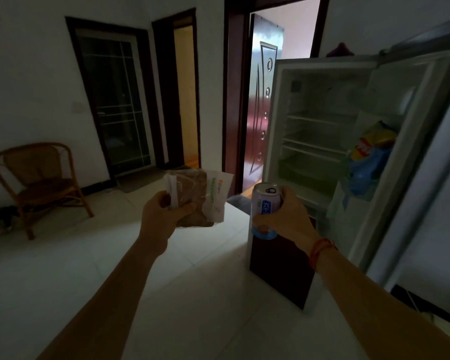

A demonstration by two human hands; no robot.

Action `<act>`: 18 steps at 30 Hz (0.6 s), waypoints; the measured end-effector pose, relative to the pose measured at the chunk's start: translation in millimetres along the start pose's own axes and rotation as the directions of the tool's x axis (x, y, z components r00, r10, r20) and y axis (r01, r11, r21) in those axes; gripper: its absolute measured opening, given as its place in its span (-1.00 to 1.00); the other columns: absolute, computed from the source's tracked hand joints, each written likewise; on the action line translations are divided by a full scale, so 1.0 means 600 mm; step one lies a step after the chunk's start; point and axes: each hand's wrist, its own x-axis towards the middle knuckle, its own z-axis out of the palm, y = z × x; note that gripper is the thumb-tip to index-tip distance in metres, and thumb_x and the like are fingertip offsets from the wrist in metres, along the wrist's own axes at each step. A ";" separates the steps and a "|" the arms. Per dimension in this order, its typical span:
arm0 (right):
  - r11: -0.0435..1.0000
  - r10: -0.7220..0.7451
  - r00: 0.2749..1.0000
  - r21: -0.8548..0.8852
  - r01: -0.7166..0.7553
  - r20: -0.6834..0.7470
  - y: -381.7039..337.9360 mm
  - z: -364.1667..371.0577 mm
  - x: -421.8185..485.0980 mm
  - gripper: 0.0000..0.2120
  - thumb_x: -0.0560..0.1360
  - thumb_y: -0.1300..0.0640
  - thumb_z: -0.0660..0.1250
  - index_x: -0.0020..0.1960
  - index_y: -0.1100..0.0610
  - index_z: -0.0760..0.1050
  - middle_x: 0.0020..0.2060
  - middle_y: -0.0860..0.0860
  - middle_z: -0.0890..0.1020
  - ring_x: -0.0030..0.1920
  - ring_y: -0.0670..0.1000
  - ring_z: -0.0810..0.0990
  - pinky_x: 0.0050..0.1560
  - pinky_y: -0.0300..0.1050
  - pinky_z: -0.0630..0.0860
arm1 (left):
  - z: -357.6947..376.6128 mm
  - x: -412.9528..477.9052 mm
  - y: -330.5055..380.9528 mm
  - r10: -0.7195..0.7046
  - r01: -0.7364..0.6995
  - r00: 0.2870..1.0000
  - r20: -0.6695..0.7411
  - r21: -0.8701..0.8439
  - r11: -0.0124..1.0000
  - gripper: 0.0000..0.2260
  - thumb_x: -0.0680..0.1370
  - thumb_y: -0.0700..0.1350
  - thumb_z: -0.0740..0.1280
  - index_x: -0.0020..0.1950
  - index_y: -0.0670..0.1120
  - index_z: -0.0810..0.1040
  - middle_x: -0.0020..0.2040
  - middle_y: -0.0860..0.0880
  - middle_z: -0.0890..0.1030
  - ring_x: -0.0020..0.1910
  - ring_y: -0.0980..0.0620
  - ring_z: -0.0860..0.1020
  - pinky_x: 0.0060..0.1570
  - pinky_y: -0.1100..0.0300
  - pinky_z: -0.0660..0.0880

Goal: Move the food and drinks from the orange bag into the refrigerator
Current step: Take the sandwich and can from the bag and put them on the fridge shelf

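A wicker chair (43, 181) stands at about 9 o'clock against the white wall, with dark shoes (0, 216) on the floor just beside its front leg. Toward 11 o'clock a dark glass door (115, 105) is set in a dark frame, and next to it a narrow doorway (186, 94) opens on a lit room.

Near the middle, the left hand (161, 216) is raised with its fingers curled tight around food packets (195, 197): a clear wrapper with something brown inside and a white packet with green print, pressed together and tilted slightly. The thumb lies across the near face of the brown one.

Just right of centre, the right hand (287, 218) is wrapped around a drink can (265, 211), silver-white with blue print, held upright with its pull tab on top. A red cord (320, 252) circles that wrist. Behind the can, at 12 o'clock, a reddish wooden door (264, 107) stands open.

At 2 o'clock the refrigerator (320, 120) stands with its upper door (411, 141) swung wide to the right. Its wire shelves look bare in the dim light. A blue and yellow snack bag (369, 162) sits in the door's rack. The can is in front of the refrigerator's lower left edge, outside it; the packets are well left of it. The lower front panel is dark.
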 end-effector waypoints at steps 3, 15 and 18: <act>1.000 0.010 1.000 0.007 -0.010 -0.012 0.022 0.001 0.104 -0.35 0.18 0.29 0.63 0.14 0.09 0.37 -0.03 -0.05 0.57 -0.02 0.01 0.59 -0.14 -0.22 0.54 | 0.039 0.098 -0.015 -0.002 0.001 1.000 0.013 0.016 1.000 -0.61 0.39 -0.25 0.50 0.20 -0.15 0.54 0.08 -0.09 0.66 0.02 -0.11 0.65 -0.01 -0.13 0.62; 0.998 0.062 0.995 0.005 -0.062 -0.082 0.095 0.006 0.427 -0.37 0.14 0.21 0.67 0.12 0.07 0.46 -0.01 -0.02 0.65 0.00 0.03 0.64 0.00 0.01 0.64 | 0.163 0.438 -0.078 0.005 -0.004 0.997 0.079 -0.014 1.000 -0.65 0.40 -0.24 0.50 0.16 -0.17 0.56 0.04 -0.10 0.67 0.00 -0.11 0.65 -0.03 -0.06 0.62; 0.997 0.077 0.986 0.016 -0.076 -0.145 0.112 0.005 0.490 -0.44 0.16 0.22 0.67 0.03 0.00 0.46 -0.06 -0.05 0.66 -0.06 -0.02 0.66 -0.09 -0.07 0.65 | 0.205 0.519 -0.106 0.021 -0.018 0.991 0.130 -0.032 0.999 -0.67 0.40 -0.23 0.50 0.15 -0.15 0.58 0.02 -0.08 0.67 -0.01 -0.08 0.65 -0.13 0.08 0.63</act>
